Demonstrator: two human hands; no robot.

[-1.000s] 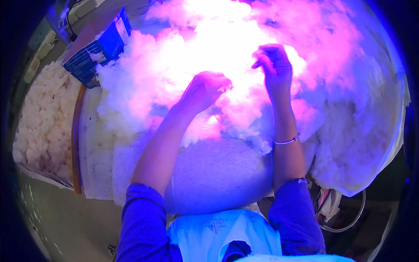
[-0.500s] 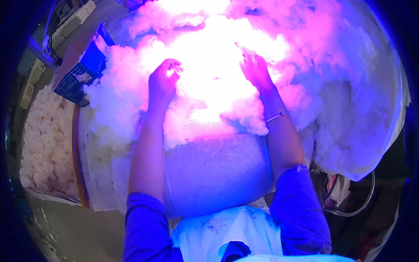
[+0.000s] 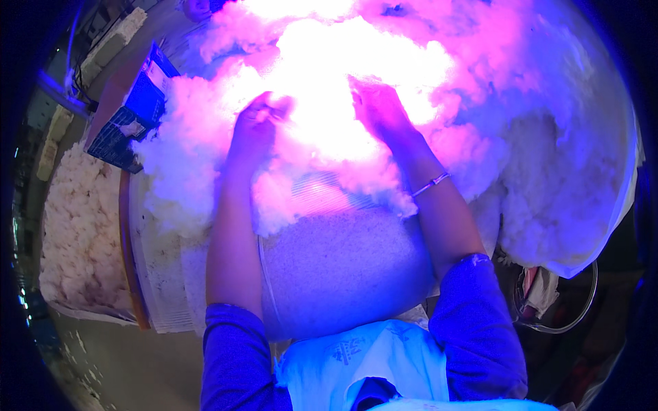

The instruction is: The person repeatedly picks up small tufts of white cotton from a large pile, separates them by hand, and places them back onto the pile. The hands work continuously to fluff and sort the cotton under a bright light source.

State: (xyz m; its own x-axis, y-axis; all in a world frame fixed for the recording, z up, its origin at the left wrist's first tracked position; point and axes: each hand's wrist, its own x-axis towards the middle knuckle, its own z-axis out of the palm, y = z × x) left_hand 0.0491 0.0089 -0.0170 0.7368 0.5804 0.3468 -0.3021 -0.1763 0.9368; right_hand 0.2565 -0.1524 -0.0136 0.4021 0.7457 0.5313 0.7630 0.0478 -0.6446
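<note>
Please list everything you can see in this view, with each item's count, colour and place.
Fluffy fibre pile: one, white under pink-violet light, upper centre to right, partly washed out
Cream fibre heap: one, cream, far left
Cardboard box: one, blue and brown, upper left
Pale blocks: at least two, off-white, upper left
Strip: one, orange-brown, beside the cream heap
Padded surface: one, pale, violet-lit, before the person
Looped tube: one, clear or pale, lower right
Apron: one, light blue, bottom centre
Sleeves: two, dark blue, on both arms
Bangle: one, silvery, right forearm
Left hand, right hand: two, pink-violet-lit, at the fibre pile
</note>
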